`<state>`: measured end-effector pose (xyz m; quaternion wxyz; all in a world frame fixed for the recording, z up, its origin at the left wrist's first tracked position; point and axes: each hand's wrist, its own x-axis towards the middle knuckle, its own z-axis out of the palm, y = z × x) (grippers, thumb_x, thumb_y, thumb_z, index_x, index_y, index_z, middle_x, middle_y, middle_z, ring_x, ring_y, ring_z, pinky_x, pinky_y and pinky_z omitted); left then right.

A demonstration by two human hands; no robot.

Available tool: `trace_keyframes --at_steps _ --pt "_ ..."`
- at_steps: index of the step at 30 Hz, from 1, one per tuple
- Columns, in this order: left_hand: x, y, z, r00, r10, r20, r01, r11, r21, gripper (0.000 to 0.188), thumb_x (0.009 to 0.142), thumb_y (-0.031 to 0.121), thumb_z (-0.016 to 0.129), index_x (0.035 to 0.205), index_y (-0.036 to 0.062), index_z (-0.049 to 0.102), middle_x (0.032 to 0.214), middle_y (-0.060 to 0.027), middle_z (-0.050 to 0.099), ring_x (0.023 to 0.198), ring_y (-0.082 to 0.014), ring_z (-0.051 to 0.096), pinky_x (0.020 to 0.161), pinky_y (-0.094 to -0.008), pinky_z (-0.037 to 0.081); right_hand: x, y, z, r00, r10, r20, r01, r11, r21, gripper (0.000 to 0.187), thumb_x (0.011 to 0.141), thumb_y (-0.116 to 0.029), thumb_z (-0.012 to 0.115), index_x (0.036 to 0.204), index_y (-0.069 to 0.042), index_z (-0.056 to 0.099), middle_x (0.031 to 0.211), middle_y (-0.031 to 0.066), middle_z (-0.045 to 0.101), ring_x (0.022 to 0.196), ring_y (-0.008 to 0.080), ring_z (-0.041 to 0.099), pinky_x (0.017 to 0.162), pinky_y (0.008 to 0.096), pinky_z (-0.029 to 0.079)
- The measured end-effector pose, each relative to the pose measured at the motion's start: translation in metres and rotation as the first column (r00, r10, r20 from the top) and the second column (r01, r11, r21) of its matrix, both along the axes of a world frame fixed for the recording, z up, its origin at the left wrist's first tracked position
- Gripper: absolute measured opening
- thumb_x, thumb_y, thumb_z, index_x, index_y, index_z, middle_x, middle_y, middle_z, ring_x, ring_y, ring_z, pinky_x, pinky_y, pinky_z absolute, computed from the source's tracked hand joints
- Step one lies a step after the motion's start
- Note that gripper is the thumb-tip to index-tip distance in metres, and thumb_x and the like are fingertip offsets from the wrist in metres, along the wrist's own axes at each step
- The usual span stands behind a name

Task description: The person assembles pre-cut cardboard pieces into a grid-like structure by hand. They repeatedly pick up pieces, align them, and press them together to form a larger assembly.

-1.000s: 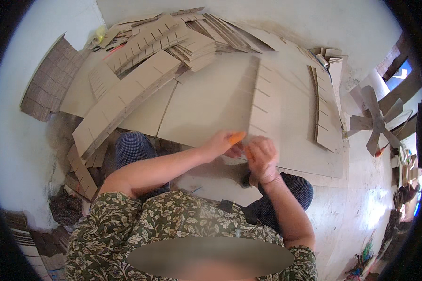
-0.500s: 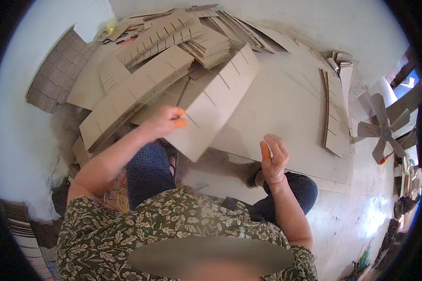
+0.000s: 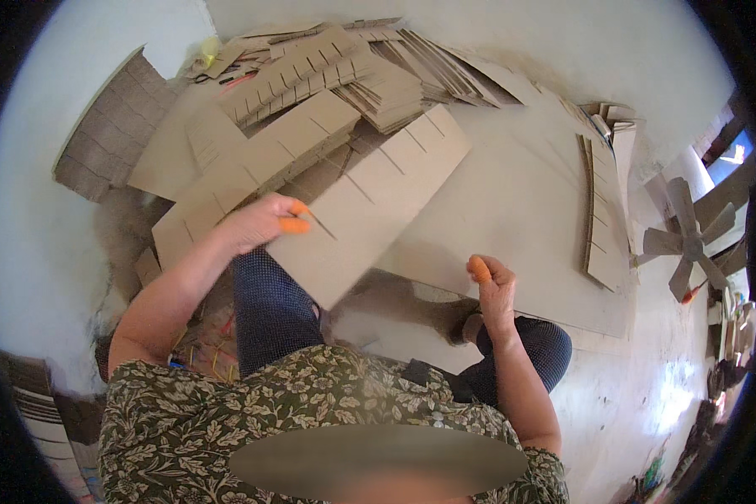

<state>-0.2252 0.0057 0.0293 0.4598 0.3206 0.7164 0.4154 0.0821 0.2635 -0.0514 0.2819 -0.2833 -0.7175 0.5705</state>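
Observation:
A long tan cardboard strip (image 3: 395, 185) with a row of slots along one edge slants across the middle, its far end over the board. My left hand (image 3: 265, 223) is closed on the strip's near left edge, with orange covers on two fingertips. To the right, my right hand (image 3: 496, 286) is raised near the board's front edge, apart from the strip. Its fingers are curled in and an orange cover sits on the thumb; nothing shows in it. Just left of the held strip lies a stack of similar slotted strips (image 3: 252, 176).
A large flat board (image 3: 512, 193) lies in front of me. More slotted cardboard (image 3: 302, 71) is piled at the back, and a few strips (image 3: 601, 210) lie on the board's right side. A fan (image 3: 691, 246) stands at the far right. Grey-brown sheets (image 3: 109, 126) lean on the left wall.
My left hand has drawn the cardboard strip left and toward me. The fingers of my right hand, stretched up before, have curled in. The view has shifted slightly.

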Motion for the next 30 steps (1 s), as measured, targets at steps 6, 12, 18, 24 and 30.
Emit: trace_keyframes --at_steps 6,12,18,24,30 --pt "0.064 0.062 -0.047 0.992 -0.113 0.056 0.092 0.951 0.296 0.021 0.091 0.016 0.06 0.106 0.0002 0.063 0.092 -0.0038 0.066 0.084 -0.0099 0.059 0.075 -0.0264 0.048 -0.012 -0.031 -0.02 0.972 0.224 -0.075 -0.231 0.84 -0.491 0.064 0.088 -0.034 0.067 0.132 0.007 0.045 0.106 0.0103 0.063 0.096 0.0173 0.059 0.086 0.0305 0.047" --pt "0.044 0.1 -0.03 0.925 -0.076 -0.372 0.187 0.943 0.273 0.024 0.093 0.018 0.059 0.108 -0.0006 0.062 0.097 -0.0063 0.067 0.089 -0.0099 0.058 0.078 -0.0277 0.048 0.0 0.001 0.011 0.953 -0.213 -0.216 0.127 0.926 -0.355 0.008 0.087 -0.002 0.06 0.095 -0.005 0.061 0.087 0.0013 0.06 0.079 0.0101 0.054 0.067 0.0251 0.044" --pt "-0.128 0.094 -0.034 0.5 0.531 -0.684 -0.252 0.845 0.472 0.032 0.09 0.026 0.062 0.112 0.0028 0.062 0.108 -0.0166 0.065 0.095 -0.0253 0.063 0.081 -0.0358 0.049 0.04 0.051 0.039 0.925 -0.352 -0.144 0.381 0.851 0.361 0.037 0.089 0.001 0.052 0.127 0.001 0.054 0.104 0.0092 0.067 0.093 0.0165 0.06 0.082 0.0293 0.047" --pt "-0.279 -0.031 -0.076 -0.177 0.453 -0.874 -0.77 0.489 0.41 0.049 0.089 0.036 0.062 0.121 -0.0002 0.054 0.124 -0.0181 0.057 0.118 -0.0332 0.051 0.1 -0.0427 0.041 0.048 0.057 0.045 0.907 -0.416 0.064 0.288 0.724 0.627 0.043 0.09 -0.002 0.052 0.133 -0.003 0.049 0.1 0.022 0.068 0.083 0.0225 0.066 0.07 0.0337 0.051" --pt "-0.313 -0.089 -0.096 0.323 0.939 0.118 -0.936 0.299 0.188 0.04 0.089 0.029 0.062 0.117 0.0003 0.057 0.115 -0.0135 0.061 0.106 -0.0268 0.058 0.089 -0.0427 0.049 0.039 0.047 0.051 0.917 -0.351 0.189 0.119 0.694 0.71 0.054 0.091 -0.003 0.046 0.143 -0.009 0.035 0.1 0.0285 0.064 0.086 0.0345 0.067 0.07 0.0397 0.052"
